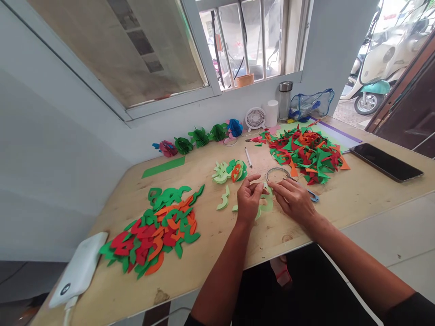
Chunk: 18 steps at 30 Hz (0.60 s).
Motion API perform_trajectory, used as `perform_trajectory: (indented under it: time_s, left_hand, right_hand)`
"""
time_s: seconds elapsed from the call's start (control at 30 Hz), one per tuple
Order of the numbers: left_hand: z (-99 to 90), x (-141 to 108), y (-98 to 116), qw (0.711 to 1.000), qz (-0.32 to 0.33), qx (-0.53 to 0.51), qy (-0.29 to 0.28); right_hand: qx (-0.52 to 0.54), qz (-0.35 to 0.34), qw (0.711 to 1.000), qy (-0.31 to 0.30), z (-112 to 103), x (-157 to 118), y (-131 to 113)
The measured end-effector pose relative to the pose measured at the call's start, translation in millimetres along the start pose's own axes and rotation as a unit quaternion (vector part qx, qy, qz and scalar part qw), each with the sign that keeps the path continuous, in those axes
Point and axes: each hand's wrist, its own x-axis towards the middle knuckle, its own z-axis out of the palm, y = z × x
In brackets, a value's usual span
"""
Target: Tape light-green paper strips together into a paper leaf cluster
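Both hands meet above the wooden table, working on a light green paper cutout that hangs between and below the fingers. My left hand has thumb and fingers closed on its left edge. Opposite it, my right hand pinches the same paper near its top. A curved light green strip lies left of my left hand. Beyond it rest a light green paper piece and a green and orange paper piece. Blue-handled scissors lie partly hidden behind my right hand, beside a roll of clear tape.
Curved cutouts are heaped at left, pointed scraps at right. A phone lies near the right edge, a power bank at the left corner. Along the wall stand paper flowers, a fan and a glass bottle.
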Motion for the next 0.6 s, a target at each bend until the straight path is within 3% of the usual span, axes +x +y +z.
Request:
perform_trajectory:
  time_s: [0.6]
  left_hand:
    - [0.8, 2.6, -3.8, 0.998, 0.018, -0.015, 0.05]
  right_hand:
    - [-0.039, -0.027, 0.998, -0.032, 3.2, 1.3, -7.0]
